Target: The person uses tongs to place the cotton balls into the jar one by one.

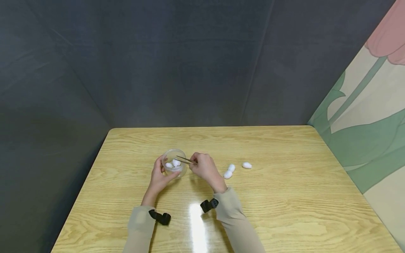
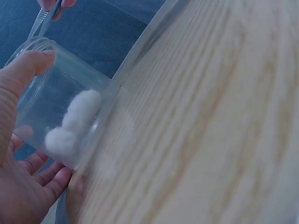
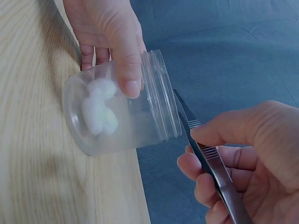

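Note:
A clear plastic jar (image 1: 173,151) stands on the table with several white cotton balls (image 3: 96,112) at its bottom. My left hand (image 1: 159,178) grips the jar, thumb on the near side and fingers round the other, as the right wrist view also shows. Metal tweezers (image 3: 212,165) are pinched between the thumb and fingers of my right hand (image 1: 204,168). Their tips are at the jar's open mouth, slightly apart, and no cotton ball shows between them.
Right of my right hand, two touching cotton balls (image 1: 229,171) lie on the wooden table (image 1: 284,196). Another cotton ball (image 1: 246,165) lies farther right. A dark cloth (image 1: 190,70) hangs behind the table, and a flowered curtain (image 1: 373,133) is at the right.

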A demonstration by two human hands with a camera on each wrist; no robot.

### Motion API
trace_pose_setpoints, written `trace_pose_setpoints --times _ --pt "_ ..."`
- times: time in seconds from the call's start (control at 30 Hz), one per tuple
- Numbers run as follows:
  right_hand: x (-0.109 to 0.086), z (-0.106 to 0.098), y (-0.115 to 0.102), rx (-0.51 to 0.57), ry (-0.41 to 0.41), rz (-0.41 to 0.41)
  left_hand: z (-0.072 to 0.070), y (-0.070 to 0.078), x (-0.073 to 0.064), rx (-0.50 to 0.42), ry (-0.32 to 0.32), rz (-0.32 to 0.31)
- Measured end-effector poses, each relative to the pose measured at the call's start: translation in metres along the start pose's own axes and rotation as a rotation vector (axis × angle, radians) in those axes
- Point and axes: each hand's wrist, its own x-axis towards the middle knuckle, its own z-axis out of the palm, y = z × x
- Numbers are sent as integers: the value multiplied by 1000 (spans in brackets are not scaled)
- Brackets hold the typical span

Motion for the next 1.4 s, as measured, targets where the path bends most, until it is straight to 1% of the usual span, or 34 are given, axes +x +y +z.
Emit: trace_pose_setpoints --times 0.23,0.27,0.37,0.43,0.5,0.6,0.7,0.93,1.17,1.4 --pt "-3 -3 2 11 43 -18 0 3 0 -18 -10 -27" --pt "-4 -3 3 10 51 -16 -1 4 0 -24 -13 -37" --pt "-6 -6 4 10 70 -4 -1 5 0 -30 -15 -41" --pt "-8 -8 5 16 79 6 -2 15 -3 -26 -19 -44" --pt "-10 -10 6 30 85 17 -2 23 -7 -25 -18 -28" --pt "-13 -12 8 52 91 29 -2 38 -11 -27 -28 -22" --pt "-15 -14 10 62 98 39 -2 38 -11 -17 -29 -19" --pt "-20 -19 13 70 121 34 -3 39 -11 -14 -30 -36" --pt "-24 -25 16 80 124 39 -3 39 -11 -6 -30 -40" --pt "-30 -30 23 73 143 55 -3 39 -11 -2 -23 -30"
